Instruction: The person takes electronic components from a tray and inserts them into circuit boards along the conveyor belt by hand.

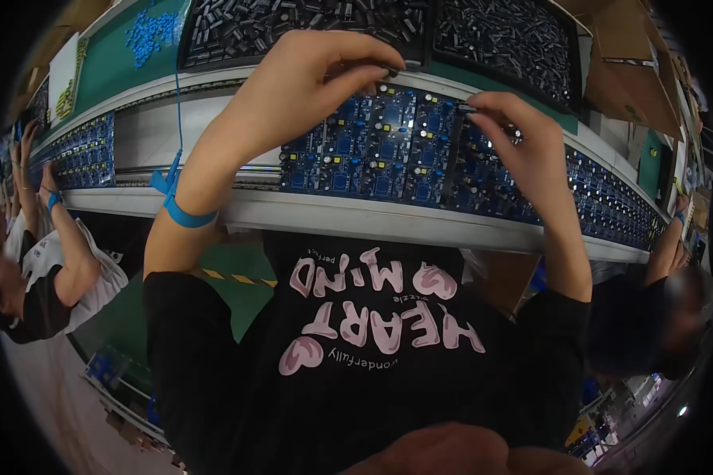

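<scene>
My left hand (293,87), with a blue wrist strap (188,215), is closed in a pinch above the top edge of the blue circuit boards (384,146). A small dark capacitor (391,72) shows partly between its thumb and index fingertips. Over the boards farther right, my right hand (527,131) pinches another capacitor (467,108), dark and cylindrical, with its end pointing left. The boards lie in rows on the rail line and carry small yellow, white and blue parts.
Behind the line stand a black tray of capacitors (238,36) and a second tray (507,51). Blue parts (149,38) lie on a green surface at upper left. A blue cord (178,111) hangs to my strap. Cardboard boxes (630,71) stand at right. Co-workers are on both sides.
</scene>
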Demonstrator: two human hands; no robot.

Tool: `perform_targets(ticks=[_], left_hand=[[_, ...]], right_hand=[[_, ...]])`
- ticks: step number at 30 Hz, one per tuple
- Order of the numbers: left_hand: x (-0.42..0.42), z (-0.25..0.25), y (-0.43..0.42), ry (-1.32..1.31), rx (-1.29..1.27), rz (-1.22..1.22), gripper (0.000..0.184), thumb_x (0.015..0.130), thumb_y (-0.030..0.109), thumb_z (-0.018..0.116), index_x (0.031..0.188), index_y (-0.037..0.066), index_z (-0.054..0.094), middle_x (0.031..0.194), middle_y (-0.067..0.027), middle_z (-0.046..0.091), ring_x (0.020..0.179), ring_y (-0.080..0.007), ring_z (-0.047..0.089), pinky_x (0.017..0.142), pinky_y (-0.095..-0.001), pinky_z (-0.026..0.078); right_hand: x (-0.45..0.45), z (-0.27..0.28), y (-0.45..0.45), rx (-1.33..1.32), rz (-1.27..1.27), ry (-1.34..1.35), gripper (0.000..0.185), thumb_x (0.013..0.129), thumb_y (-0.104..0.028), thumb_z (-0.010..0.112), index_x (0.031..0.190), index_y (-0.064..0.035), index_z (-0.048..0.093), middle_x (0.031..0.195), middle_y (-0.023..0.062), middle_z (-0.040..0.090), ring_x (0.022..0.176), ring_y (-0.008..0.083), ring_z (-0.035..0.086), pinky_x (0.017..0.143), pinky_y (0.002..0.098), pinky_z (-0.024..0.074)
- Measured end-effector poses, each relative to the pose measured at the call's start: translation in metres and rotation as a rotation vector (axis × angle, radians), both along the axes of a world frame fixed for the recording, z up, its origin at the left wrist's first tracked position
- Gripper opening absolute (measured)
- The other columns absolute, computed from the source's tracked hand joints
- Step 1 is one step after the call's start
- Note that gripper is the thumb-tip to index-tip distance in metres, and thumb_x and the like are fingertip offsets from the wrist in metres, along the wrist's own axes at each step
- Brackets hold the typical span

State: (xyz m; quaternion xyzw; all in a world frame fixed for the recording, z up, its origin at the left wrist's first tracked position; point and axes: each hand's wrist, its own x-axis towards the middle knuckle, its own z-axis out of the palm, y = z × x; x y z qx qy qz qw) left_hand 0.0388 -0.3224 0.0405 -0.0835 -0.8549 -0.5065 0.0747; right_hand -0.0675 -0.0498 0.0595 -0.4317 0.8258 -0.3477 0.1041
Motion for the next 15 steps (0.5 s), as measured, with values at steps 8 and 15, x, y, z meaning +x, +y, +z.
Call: perform_targets(ticks=[8,15], left_hand=[[0.001,-0.012,0.004,0.054,0.034,0.048,0.025,0.099,0.004,0.062,0.121,0.006,0.072,0.096,-0.0040,0.073,0.084,-0.0096,0.068,0.075,-0.0227,0.055],[0.005,-0.024,-0.003,0.115,0.108,0.089,0.024,0.100,0.005,0.061,0.122,0.004,0.071,0.100,-0.0033,0.072,0.085,-0.0091,0.067,0.077,-0.0233,0.055]], right_hand=[[-0.008,-0.023,-0.012,0.111,0.150,0.359,0.014,0.085,-0.009,0.074,0.099,-0.0076,0.069,0.094,0.0058,0.064,0.086,0.0273,0.065,0.074,0.0372,0.0528],[-0.008,-0.029,-0.012,0.080,0.081,0.239,0.015,0.084,-0.009,0.075,0.098,-0.0067,0.069,0.095,0.0061,0.063,0.088,0.0265,0.064,0.076,0.0365,0.0516]])
